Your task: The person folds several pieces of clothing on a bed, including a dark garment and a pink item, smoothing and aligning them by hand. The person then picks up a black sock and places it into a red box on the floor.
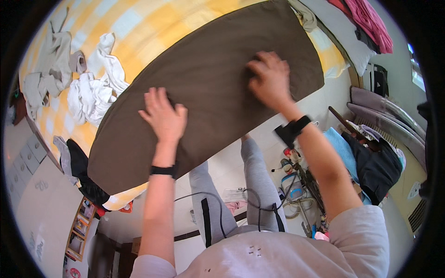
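Note:
A large piece of dark brown fabric (208,83) lies spread over the edge of a bed with a yellow and white checked cover (149,31). My left hand (165,113) rests palm down on its left part, fingers apart, nothing held. On the right part is my right hand (269,78), blurred, with bent, spread fingers over the cloth; whether it presses or hovers is unclear. White crumpled garments (92,93) lie left of the brown fabric, beside a small rolled grey cloth (78,62) and light grey clothing (52,66).
A white pillow (344,31) and pink clothing (372,21) are at the upper right. Black and blue clothes (370,166) are piled at the right. A cable (220,205) runs across my legs. Assorted items (295,187) stand on the floor beside my right leg.

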{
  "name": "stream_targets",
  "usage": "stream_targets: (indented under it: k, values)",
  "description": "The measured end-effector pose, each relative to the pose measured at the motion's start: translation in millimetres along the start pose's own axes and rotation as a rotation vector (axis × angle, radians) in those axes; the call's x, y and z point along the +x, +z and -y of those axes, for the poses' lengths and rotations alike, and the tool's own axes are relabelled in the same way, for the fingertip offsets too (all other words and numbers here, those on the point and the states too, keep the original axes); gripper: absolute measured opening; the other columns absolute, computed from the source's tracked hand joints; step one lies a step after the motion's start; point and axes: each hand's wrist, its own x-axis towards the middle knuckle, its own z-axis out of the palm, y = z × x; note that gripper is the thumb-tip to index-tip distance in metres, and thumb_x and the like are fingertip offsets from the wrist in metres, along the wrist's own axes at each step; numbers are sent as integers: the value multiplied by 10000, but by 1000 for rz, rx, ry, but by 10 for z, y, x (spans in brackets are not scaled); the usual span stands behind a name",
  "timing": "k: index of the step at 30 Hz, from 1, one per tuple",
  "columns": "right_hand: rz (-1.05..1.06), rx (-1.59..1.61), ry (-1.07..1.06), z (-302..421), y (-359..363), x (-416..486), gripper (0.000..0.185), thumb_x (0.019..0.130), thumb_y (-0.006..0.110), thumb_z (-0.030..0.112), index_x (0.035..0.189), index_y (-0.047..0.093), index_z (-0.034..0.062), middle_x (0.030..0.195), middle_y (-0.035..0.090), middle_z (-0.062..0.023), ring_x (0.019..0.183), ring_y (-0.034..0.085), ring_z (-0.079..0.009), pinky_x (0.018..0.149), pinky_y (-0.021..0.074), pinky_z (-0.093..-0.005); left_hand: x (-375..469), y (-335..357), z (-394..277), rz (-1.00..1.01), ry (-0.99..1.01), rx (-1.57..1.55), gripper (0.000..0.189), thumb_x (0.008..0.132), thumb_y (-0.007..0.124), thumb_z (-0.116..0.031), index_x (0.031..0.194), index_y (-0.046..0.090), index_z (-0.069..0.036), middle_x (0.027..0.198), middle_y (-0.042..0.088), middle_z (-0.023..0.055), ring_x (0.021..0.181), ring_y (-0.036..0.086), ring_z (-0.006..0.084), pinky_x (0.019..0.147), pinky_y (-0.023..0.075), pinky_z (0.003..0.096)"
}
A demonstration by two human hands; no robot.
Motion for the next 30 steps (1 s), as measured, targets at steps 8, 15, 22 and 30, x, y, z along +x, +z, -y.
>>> stream_targets:
  k: [8,15,22,30]
  values:
    - [136,126,-207,93,-74,-612,513,634,712,126,1131,652,238,1366,518,-59,1349,410,-299,1106,292,-545,-457,-101,-415,184,388,-60,848,642,776,-362,1394,443,-157,1528,317,94,1449,208,334,1084,176,709]
    - [89,-263,309,-1308,-492,-635,709,720,699,102,1387,502,237,1475,411,-125,1364,390,-345,1095,342,-468,-1004,-467,749,390,207,153,959,642,766,-367,1472,349,-127,1587,212,124,1471,149,353,1120,128,675]
    - [-387,188,670,-1069,204,-773,701,773,728,184,1413,452,112,1471,357,-238,1298,420,-407,1042,396,-432,-1370,-250,682,319,116,148,999,703,723,-367,1494,246,12,1598,131,218,1488,75,387,1137,64,657]
    - [-375,1383,1463,-726,411,-1144,744,834,772,355,1383,416,2,1260,502,-149,1080,544,-260,922,454,-388,-358,65,-603,183,687,-133,699,819,663,-450,1408,467,-129,1526,359,108,1410,309,314,1139,191,595]
